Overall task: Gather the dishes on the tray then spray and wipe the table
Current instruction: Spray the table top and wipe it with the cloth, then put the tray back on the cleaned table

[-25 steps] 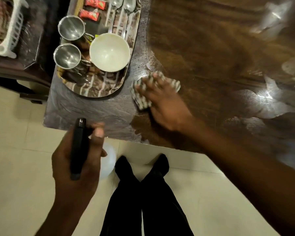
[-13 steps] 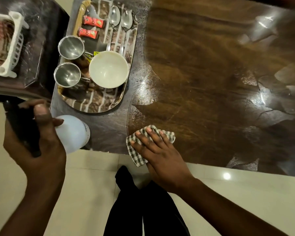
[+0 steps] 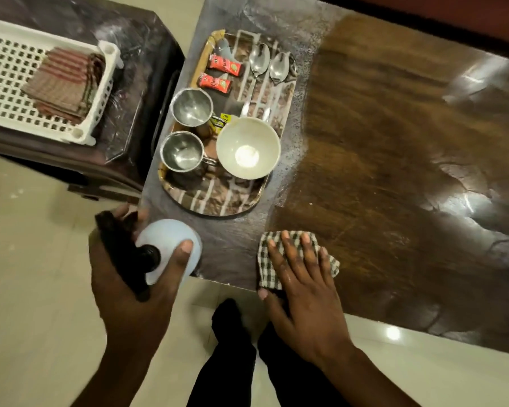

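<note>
My right hand (image 3: 300, 283) lies flat on a checked cloth (image 3: 325, 259) at the near edge of the dark wooden table (image 3: 394, 160). My left hand (image 3: 130, 277) grips a white spray bottle (image 3: 171, 239) with a black trigger head, held over the table's near left corner. The patterned tray (image 3: 218, 198) sits at the table's left end. On it are a white bowl (image 3: 247, 148), two steel cups (image 3: 185, 154), two spoons (image 3: 265, 66) and two red sachets (image 3: 221, 73).
A dark side table (image 3: 135, 83) stands left of the main table and carries a white slotted basket (image 3: 0, 92) with folded cloths (image 3: 68, 83). Pale floor tiles (image 3: 27, 289) and my dark trouser legs (image 3: 232, 362) lie below the near edge.
My left hand brought the spray bottle right, up to the table's near left corner. My right hand and the cloth stayed at the near edge after sliding back from the tray.
</note>
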### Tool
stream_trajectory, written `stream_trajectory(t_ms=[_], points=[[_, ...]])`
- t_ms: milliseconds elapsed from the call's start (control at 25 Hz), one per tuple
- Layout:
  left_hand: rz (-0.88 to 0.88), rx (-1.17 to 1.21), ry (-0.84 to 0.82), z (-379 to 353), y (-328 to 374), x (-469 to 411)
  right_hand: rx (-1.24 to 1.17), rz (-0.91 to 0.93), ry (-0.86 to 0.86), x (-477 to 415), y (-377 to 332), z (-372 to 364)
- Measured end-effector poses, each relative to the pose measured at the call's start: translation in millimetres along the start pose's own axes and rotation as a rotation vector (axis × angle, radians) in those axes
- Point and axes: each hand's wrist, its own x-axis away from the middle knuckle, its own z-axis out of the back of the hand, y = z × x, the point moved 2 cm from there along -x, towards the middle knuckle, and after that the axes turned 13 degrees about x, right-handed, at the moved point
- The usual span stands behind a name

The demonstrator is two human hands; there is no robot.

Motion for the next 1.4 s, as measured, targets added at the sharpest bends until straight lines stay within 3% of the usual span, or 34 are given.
stream_trajectory(t_ms=[120, 160, 200, 360, 440, 560, 760, 960, 1200, 1400], points=[[0.086, -0.007, 0.116, 18.0, -28.4, 21.8, -0.076, 0.043, 0.03, -16.0, 7.6, 31.3], [0.174, 0.099, 0.175, 20.2, -38.2, 28.9, -0.12, 0.053, 0.08, -26.0, 16.1, 42.9], [0.187, -0.001, 0.19, 22.9, -39.2, 48.5, -0.173, 0.052, 0.129, -42.9, 27.7, 56.7], [0.436, -0.02, 0.099, -20.2, -21.6, 88.2, -0.459, -0.002, 0.261, -145.4, 79.2, 115.8], [0.533, 0.067, 0.156, -58.5, -11.3, 80.4, -0.562, 0.009, 0.313, -209.3, 97.2, 146.0], [0.745, 0.372, 0.315, -112.1, -13.6, 46.0, -0.484, 0.047, 0.255, -304.1, 100.3, 179.6], [0.703, 0.488, 0.547, -152.5, -26.7, 4.6, -0.341, 0.109, 0.078, -396.3, 78.5, 196.3], [0.615, 0.483, 0.68, -161.5, -33.8, -10.9, -0.465, 0.089, -0.053, -421.3, 70.5, 195.6], [0.568, 0.408, 0.751, -173.3, -41.9, -13.6, -0.722, -0.121, -0.093, -419.5, 75.8, 194.1], [0.537, 0.347, 0.678, -167.9, -20.3, -10.6, -0.87, -0.263, -0.083, -386.5, 107.9, 218.9]])
